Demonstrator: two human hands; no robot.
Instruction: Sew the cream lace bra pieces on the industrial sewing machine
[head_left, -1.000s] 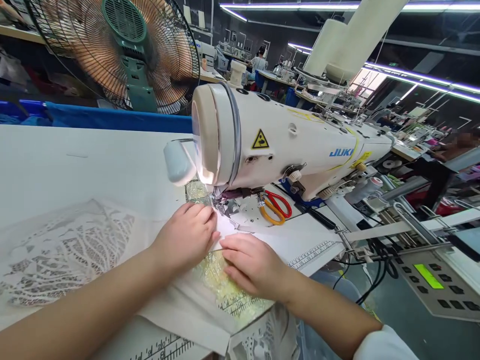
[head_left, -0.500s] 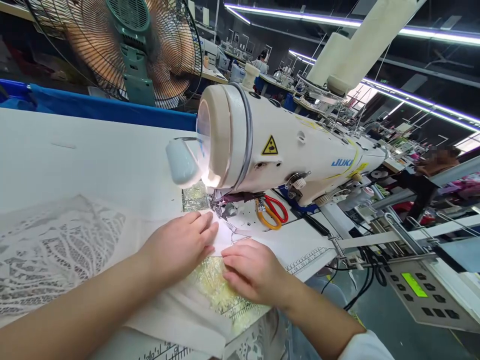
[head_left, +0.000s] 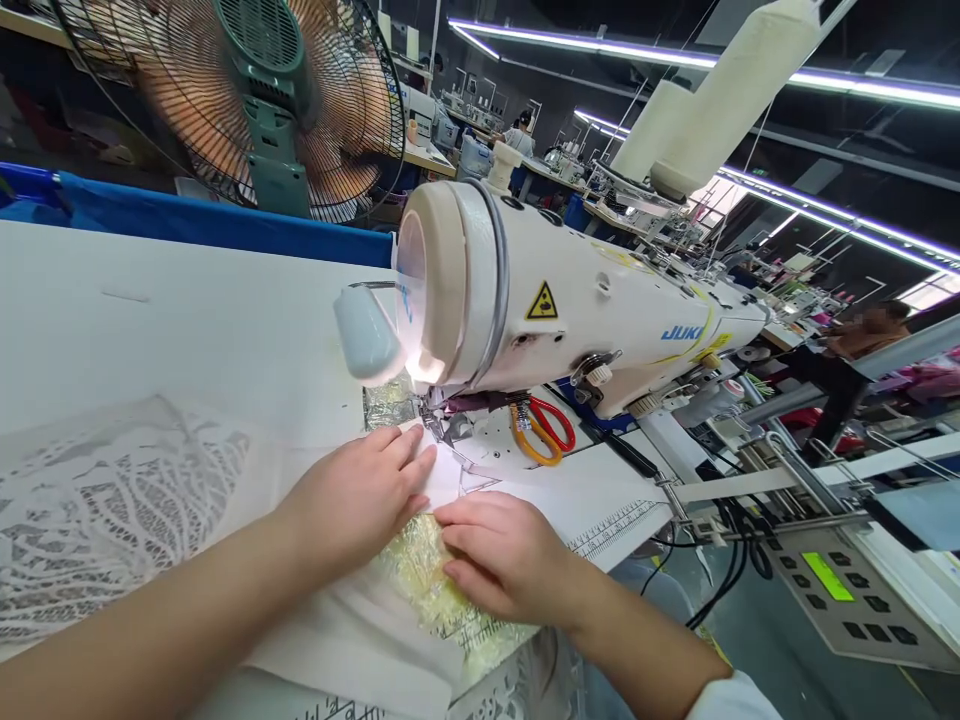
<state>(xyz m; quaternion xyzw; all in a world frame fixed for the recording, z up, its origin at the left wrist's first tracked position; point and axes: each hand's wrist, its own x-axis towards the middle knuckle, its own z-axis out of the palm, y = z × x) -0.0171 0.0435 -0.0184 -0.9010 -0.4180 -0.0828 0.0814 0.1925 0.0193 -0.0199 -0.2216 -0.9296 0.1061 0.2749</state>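
Observation:
A white sewing machine [head_left: 577, 300] stands before me, its lamp lighting the presser foot [head_left: 427, 408]. Sheer white fabric [head_left: 360, 630] lies beneath my hands and runs up to the foot. My left hand [head_left: 360, 490] rests on it, fingers stretched toward the foot and pressing down. To the right, my right hand [head_left: 510, 555] has bent fingers pinching the fabric's edge, just apart from the left. A narrow white strip [head_left: 600, 484] comes from the right to the foot. White lace [head_left: 157, 490] spreads at left, part of the same cloth as far as I can see.
Red-and-orange-handled scissors [head_left: 547, 430] lie beside the machine's needle area. Crinkled yellowish film [head_left: 420, 570] and a printed ruler [head_left: 619, 525] are on the table. A fan [head_left: 274, 110] stands behind a blue cloth edge [head_left: 225, 215]. At right hangs a control panel [head_left: 832, 590].
My right hand has shifted slightly left along the fabric edge. The left hand stays nearly where it was, and the view has tilted a little.

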